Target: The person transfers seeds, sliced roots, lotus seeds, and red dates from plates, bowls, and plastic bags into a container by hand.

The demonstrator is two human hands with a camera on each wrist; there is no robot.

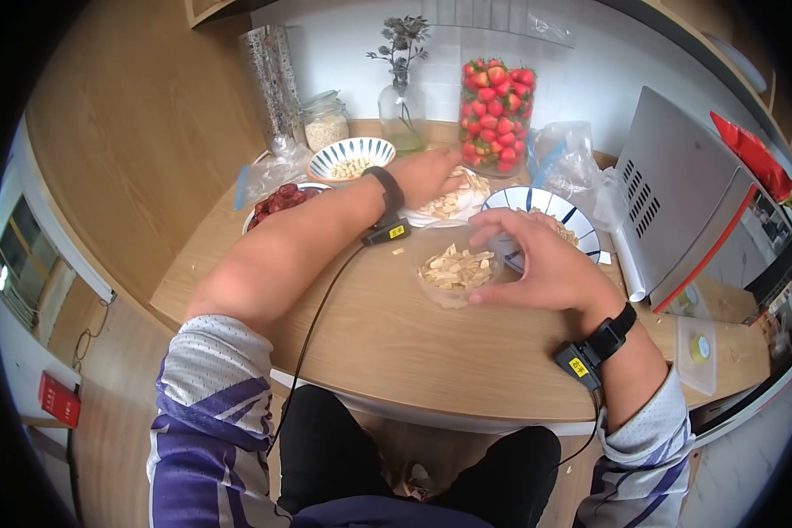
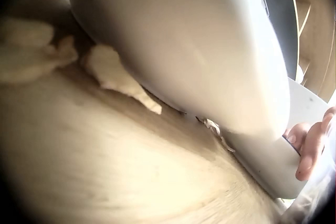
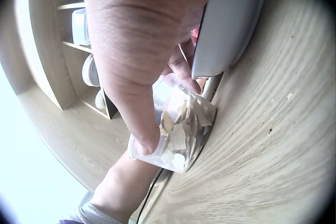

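Note:
A clear plastic container [image 1: 449, 297] holding pale dried slices [image 1: 456, 267] stands near the middle of the table. My right hand [image 1: 546, 260] grips it, thumb on the near side and fingers across at the far side; the right wrist view shows the thumb over the rim of the container [image 3: 137, 150]. My left hand [image 1: 427, 176] reaches past the container to a white plate [image 1: 418, 220] heaped with similar slices [image 1: 462, 198]. Its fingertips are at that heap, mostly hidden behind the hand, and I cannot tell whether they pinch any slices.
A blue-striped plate [image 1: 585, 220] with more pieces sits under and beyond my right hand. A bowl [image 1: 374, 151] of pale seeds and a dish of dark red dried fruit [image 1: 286, 202] stand left. Behind are strawberries [image 1: 497, 114] in a clear container, a vase [image 1: 402, 114] and a jar [image 1: 326, 123].

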